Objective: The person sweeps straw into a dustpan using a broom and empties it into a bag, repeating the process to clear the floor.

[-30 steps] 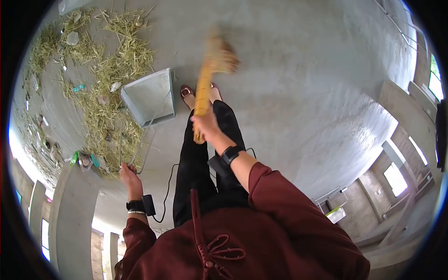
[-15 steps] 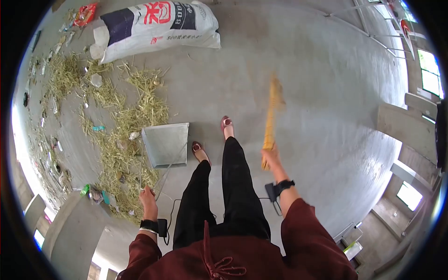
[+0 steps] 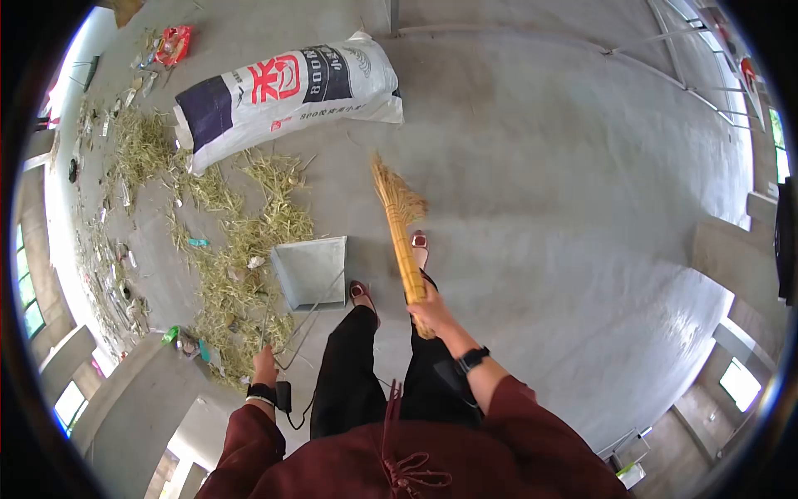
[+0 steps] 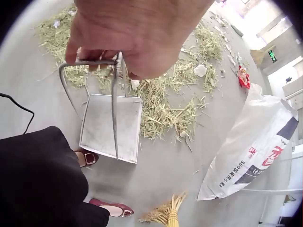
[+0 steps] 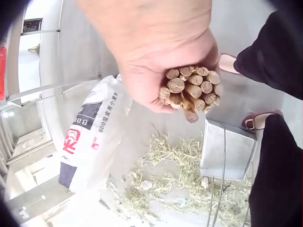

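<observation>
My left hand (image 3: pixel 264 364) grips the bent wire handle of a metal dustpan (image 3: pixel 314 264). The pan lies on the floor beside my left shoe, against the edge of the scattered straw (image 3: pixel 270 218). In the left wrist view, fingers curl round the top of the wire. My right hand (image 3: pixel 432 313) holds a yellow straw broom (image 3: pixel 401 237) by its handle, the bristles pointing forward past my right shoe. In the right wrist view, the cut stalk ends (image 5: pixel 193 89) of the handle show just beyond the fist.
A big printed white sack (image 3: pixel 332 79) lies on the floor ahead. Litter (image 3: pixel 116 266) is strewn along the left, with a red wrapper (image 3: pixel 174 45) near the sack. A concrete partition (image 3: pixel 137 399) stands at the lower left. Cables hang from both wrist cameras.
The broom swung from before my feet out to the right, then back left in front of my right shoe. My feet moved apart. The sack came into view; the left hand kept its hold.
</observation>
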A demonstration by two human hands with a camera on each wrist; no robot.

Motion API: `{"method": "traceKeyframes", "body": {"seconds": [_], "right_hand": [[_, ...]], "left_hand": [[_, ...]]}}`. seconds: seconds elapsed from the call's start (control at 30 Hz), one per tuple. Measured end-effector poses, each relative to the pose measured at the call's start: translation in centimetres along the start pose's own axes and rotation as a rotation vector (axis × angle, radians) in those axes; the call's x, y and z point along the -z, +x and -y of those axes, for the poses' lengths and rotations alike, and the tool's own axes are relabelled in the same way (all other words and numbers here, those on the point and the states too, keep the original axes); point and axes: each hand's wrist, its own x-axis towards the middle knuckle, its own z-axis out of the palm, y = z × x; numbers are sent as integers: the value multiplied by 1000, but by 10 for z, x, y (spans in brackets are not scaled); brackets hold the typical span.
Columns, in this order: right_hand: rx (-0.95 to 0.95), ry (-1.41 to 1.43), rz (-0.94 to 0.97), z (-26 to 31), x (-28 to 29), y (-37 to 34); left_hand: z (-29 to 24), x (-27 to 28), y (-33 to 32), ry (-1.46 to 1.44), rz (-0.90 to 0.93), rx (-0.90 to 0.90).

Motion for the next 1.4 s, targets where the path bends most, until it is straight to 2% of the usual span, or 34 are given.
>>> {"method": "traceKeyframes", "body": {"seconds": [0.03,0.07,0.1,0.17,0.23,0.3,0.37,0.4,0.47,0.5,0.53,0.57,0.6,0.63,0.67,0.73,0.8,0.9,0.97,1.03,1.07,1.1,1.17,1.23,1.3,1.37,1.4], "right_hand": [[-43,5,2,1,23,-5],[-145,113,26,41,44,-28],[-33,120,-13,45,70,-35],[0,92,-161,57,117,-28],[39,107,-264,71,172,-5],[57,133,-317,104,215,29],[75,153,-353,147,247,73],[103,154,-364,154,265,106],[92,289,-330,159,294,173],[39,341,-379,173,286,195],[-18,387,-424,182,265,212],[23,211,-358,180,239,221],[68,37,-288,180,205,230],[158,59,-350,186,153,231],[193,102,-312,179,117,227],[75,44,-167,187,66,207],[21,97,0,214,48,166],[-41,157,-2,251,76,113],[53,118,-94,240,115,107],[-19,88,-274,260,151,102],[34,73,-285,271,170,107],[88,56,-295,285,190,120],[100,-117,-415,316,219,156],[116,-171,-362,327,260,226],[124,55,-244,344,270,276],[-8,-107,-280,307,271,357],[276,-264,-409,272,242,380]], "left_hand": [[-10,1,-4,-5,-4,0],[-25,-2,-5,1,-80,-92],[-44,-6,-10,5,-154,-189],[-106,-12,-12,520,-397,-493],[-164,-19,-11,400,-468,-775],[-241,-27,-41,61,-293,-722],[-313,-32,-105,-133,-181,-635],[-339,-35,-116,-128,-180,-638],[-385,-44,-122,-345,-85,-687],[-403,-44,-116,-333,-84,-683],[-416,-39,-107,-302,5,-707],[-426,-36,-102,-269,97,-726],[-434,-37,-100,-311,42,-724],[-441,-35,-91,-314,43,-724],[-445,-32,-77,-319,30,-732],[-449,-28,-80,-253,20,-725],[-450,-25,-78,-235,55,-742],[-450,-22,-82,-198,55,-791],[-451,-14,-83,-31,-34,-977],[-454,-16,-97,-63,-58,-1035],[-453,-15,-98,-70,-77,-1095],[-452,-16,-102,-79,-96,-1155],[-458,-19,-136,-93,-118,-1156],[-464,-21,-172,-24,-194,-1232],[-473,-28,-215,-25,-196,-1276],[-472,-31,-246,126,-273,-1339],[-470,-32,-254,150,-298,-1322]]}}
